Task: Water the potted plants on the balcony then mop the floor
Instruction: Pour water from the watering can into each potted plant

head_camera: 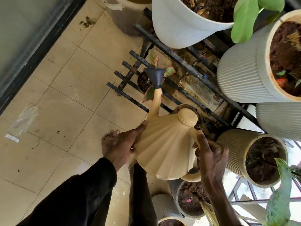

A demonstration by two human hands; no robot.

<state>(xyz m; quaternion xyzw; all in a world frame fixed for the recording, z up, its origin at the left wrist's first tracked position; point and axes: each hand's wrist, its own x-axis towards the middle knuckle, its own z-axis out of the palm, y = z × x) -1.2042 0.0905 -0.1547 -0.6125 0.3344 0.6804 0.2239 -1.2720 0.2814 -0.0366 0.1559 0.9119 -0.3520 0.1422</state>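
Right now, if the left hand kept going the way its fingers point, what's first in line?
Most likely the spout of the watering can, at its base, just beyond the left hand; depth is hard to judge.

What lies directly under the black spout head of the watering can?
A small dark pot of soil with a red-and-green leaved plant, by the black metal rack. The spout head covers the plant's centre and part of the soil.
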